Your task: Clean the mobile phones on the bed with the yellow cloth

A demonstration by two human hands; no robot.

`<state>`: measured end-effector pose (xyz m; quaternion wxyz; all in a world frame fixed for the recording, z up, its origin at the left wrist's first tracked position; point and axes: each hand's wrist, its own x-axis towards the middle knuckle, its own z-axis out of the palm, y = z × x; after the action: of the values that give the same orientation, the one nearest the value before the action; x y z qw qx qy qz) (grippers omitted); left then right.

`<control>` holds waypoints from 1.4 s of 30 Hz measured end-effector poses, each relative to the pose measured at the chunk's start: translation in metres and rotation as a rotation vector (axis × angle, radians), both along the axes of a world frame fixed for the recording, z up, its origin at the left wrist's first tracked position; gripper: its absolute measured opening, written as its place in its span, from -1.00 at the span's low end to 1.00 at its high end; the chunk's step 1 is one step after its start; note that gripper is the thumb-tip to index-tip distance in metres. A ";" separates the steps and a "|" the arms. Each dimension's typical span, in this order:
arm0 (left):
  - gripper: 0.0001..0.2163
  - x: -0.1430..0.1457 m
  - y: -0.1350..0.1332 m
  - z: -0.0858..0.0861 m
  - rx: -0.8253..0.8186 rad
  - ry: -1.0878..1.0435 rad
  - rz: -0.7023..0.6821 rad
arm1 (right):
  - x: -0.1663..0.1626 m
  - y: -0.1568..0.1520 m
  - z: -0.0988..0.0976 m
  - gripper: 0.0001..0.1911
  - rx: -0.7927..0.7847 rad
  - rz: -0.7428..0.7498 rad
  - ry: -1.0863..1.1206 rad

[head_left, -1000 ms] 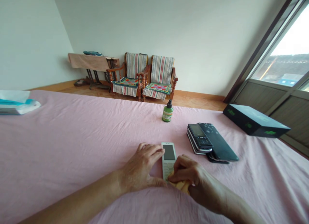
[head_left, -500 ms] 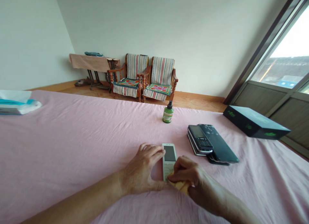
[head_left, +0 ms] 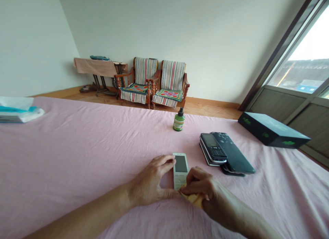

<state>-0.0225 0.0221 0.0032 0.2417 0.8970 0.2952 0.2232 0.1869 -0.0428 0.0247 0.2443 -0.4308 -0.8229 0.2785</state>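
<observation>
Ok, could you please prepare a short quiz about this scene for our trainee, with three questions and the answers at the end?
1. Fill in: the yellow cloth is held in the person's ____ hand.

2. Choose one. Which thing is the left hand nearest to?
a) the black box
b) the white phone
c) the tissue pack

3. True or false: the green bottle stands upright on the pink sheet.

Key:
1. Right; the right hand pinches it.
2. b
3. True
</observation>
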 end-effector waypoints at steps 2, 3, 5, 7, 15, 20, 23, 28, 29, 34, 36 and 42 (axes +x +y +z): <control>-0.21 0.000 0.000 -0.001 -0.013 0.019 0.006 | 0.001 0.004 -0.005 -0.67 0.021 -0.041 -0.014; -0.18 0.000 0.000 -0.002 -0.019 0.032 0.011 | 0.001 0.007 -0.008 -0.64 0.040 -0.064 -0.019; -0.17 0.001 0.000 -0.004 -0.028 0.041 0.020 | -0.002 0.010 -0.013 -0.58 0.080 -0.103 -0.027; -0.19 0.001 -0.001 -0.005 -0.031 0.024 0.027 | -0.007 0.012 -0.015 -0.54 0.110 -0.124 -0.036; -0.20 0.003 -0.002 -0.005 -0.054 0.016 0.033 | -0.009 0.012 -0.015 -0.55 0.118 -0.094 -0.020; -0.21 0.002 -0.002 -0.005 -0.051 0.029 0.053 | -0.010 0.016 -0.016 -0.51 0.159 -0.123 -0.053; -0.20 0.003 -0.002 -0.004 -0.028 0.020 0.036 | -0.012 0.013 -0.014 -0.59 0.152 -0.049 -0.033; -0.25 0.003 -0.004 0.000 0.037 0.050 0.017 | -0.013 0.016 -0.015 -0.61 0.174 -0.130 -0.033; -0.26 0.003 -0.004 0.002 0.051 0.053 0.011 | -0.013 0.016 -0.015 -0.61 0.180 -0.128 -0.036; -0.35 0.001 -0.006 0.006 0.192 0.092 -0.081 | -0.012 0.007 -0.017 -0.68 0.156 -0.038 -0.025; -0.39 0.001 -0.006 0.006 0.239 0.122 -0.117 | -0.011 0.005 -0.018 -0.71 0.142 -0.052 -0.018; -0.40 0.001 -0.005 0.006 0.285 0.163 -0.135 | -0.012 0.011 -0.014 -0.65 0.173 -0.085 -0.022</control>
<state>-0.0220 0.0170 0.0087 0.1020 0.9551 0.2183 0.1726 0.1751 -0.0317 0.0108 0.2833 -0.4456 -0.8275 0.1911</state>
